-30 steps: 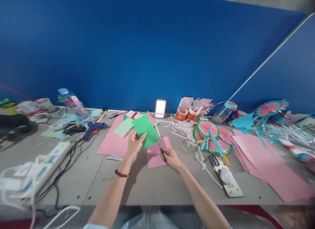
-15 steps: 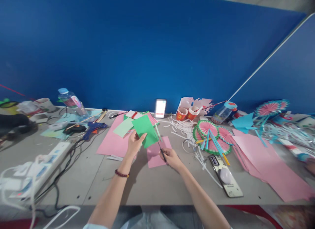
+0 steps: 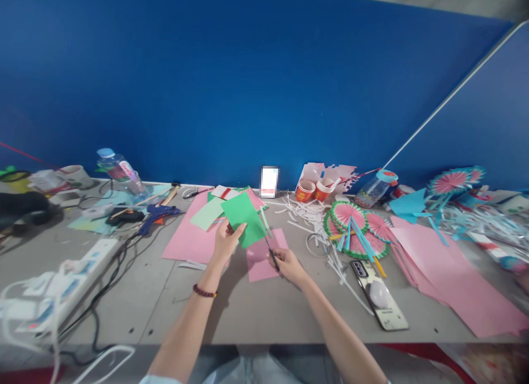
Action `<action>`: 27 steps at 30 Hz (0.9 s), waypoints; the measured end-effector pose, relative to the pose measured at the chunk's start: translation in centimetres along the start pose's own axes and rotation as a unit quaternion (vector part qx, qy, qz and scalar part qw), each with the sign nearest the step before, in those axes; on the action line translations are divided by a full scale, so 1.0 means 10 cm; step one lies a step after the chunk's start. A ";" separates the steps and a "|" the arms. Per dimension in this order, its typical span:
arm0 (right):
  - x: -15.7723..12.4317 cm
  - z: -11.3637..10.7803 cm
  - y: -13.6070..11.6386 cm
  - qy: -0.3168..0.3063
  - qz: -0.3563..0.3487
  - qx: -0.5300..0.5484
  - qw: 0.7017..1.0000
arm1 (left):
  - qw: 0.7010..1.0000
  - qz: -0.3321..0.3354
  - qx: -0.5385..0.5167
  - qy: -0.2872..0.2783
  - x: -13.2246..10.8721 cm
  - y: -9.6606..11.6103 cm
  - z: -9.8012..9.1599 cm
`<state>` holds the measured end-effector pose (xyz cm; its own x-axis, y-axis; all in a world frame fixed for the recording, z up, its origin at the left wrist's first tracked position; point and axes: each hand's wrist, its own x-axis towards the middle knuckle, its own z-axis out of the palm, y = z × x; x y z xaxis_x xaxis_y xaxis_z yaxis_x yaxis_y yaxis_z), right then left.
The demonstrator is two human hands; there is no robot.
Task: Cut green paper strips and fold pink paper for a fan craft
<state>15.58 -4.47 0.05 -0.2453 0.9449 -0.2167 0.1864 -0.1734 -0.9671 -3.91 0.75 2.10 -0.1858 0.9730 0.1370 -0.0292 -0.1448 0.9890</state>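
A left hand (image 3: pixel 227 239) grips a bright green, rectangular paper sheet (image 3: pixel 243 216) near its lower-left edge, some fingers hidden behind it. The right hand (image 3: pixel 288 264) holds slim dark scissors (image 3: pixel 273 257), handles mostly covered, blades hard to make out at the sheet's right edge. The sheet looks smooth and slanted, partly blocking a pink paper piece (image 3: pixel 260 265) on the grey surface (image 3: pixel 248 312). Beyond, a bright upright rectangle (image 3: pixel 270 180) is pixelated.

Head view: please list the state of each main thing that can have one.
green rectangular paper sheet, held in left hand
slim dark scissors, held in right hand, blade opening unclear
clear plastic bottle with blue cap, capped
pale rectangular phone, lying camera side up
white plastic power strip, red light on
two red paper cups, upright
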 end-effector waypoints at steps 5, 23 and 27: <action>0.00 0.00 -0.02 0.001 0.001 0.000 1.000 | 1.000 -0.001 -0.002 -0.002 0.00 -0.01 -0.01; 0.00 0.00 -0.03 0.006 0.006 0.014 1.000 | 1.000 0.004 -0.003 0.000 0.02 -0.03 -0.01; 0.00 0.01 -0.03 0.006 0.002 0.013 1.000 | 1.000 0.003 -0.004 -0.003 0.02 -0.03 -0.01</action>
<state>15.47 -4.41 0.31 -0.2338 0.9472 -0.2194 0.1628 -0.1843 -0.9693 -4.02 0.93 1.84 -0.1809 0.9730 0.1434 -0.0361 -0.1523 0.9877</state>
